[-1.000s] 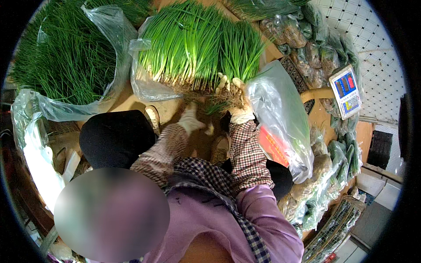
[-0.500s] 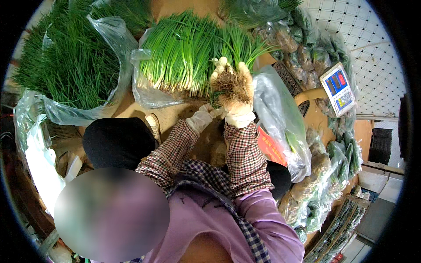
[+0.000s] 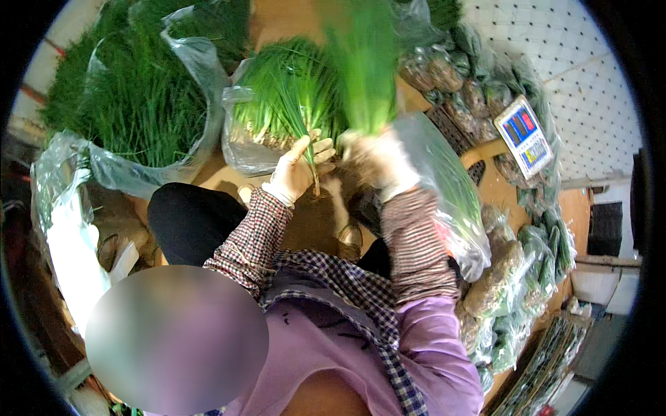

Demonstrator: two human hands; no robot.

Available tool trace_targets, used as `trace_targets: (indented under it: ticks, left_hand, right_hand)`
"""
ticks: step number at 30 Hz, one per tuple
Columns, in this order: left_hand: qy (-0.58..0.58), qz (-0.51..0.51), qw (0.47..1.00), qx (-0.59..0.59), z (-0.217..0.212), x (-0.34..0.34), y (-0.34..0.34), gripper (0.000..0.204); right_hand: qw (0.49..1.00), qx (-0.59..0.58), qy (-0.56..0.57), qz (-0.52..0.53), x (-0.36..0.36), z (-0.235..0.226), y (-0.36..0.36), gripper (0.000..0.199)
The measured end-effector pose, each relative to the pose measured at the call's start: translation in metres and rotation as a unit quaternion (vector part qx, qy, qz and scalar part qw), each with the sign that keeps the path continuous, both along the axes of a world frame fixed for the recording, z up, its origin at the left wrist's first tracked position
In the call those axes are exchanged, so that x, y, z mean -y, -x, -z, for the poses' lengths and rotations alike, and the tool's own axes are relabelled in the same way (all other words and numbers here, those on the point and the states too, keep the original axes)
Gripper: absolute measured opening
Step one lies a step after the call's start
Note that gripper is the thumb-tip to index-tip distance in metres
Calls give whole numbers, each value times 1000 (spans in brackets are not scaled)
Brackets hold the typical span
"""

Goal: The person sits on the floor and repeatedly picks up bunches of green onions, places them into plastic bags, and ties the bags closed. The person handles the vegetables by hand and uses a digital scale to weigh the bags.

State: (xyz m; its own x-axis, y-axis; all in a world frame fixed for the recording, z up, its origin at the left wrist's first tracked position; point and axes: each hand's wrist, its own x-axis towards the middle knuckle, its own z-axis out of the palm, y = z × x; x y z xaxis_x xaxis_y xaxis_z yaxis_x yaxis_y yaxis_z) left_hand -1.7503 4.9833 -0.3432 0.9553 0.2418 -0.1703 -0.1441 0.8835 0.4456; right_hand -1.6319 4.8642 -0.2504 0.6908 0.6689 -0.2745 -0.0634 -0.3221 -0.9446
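Observation:
My gloved left hand holds a few thin green onions between thumb and palm, their root ends hanging below and the fingers partly spread. To its right, my gloved right hand grips a thick bunch of green onions near the roots, leaves pointing away from me. Both that hand and the bunch are smeared by motion. Just beyond my left hand lies a pile of green onions in an opened clear plastic bag. Close to my right forearm rests another clear bag with green stalks inside.
A large open bag of green onions fills the far left. On the right, a scale with a lit display stands before bagged bunches along the edge. A dark crate sits behind the clear bag. My knee is close by.
My right hand has swung the bunch upright and slightly right, hiding its roots in blur. My left hand has risen and now holds a few loose stalks. The view has shifted slightly.

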Motion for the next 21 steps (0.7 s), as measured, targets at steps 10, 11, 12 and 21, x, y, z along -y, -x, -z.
trace_targets:
  ticks: [10, 11, 12, 21]
  left_hand:
    - [-150, 114, 982, -8, 55, 19, 32, 58]
    - [-337, 59, 937, -68, 54, 29, 29, 62]
    - [-509, -1, 852, -122, 53, 40, 26, 65]
    - [-485, -92, 868, -49, -46, 101, -124, 48]
  right_hand:
    - [976, 118, 176, -52, 19, 100, 43, 69]
    - [969, 157, 183, -45, 25, 96, 36, 64]
    - [954, 213, 207, -37, 35, 90, 32, 63]
    - [738, 666, 97, -56, 60, -5, 52, 47]
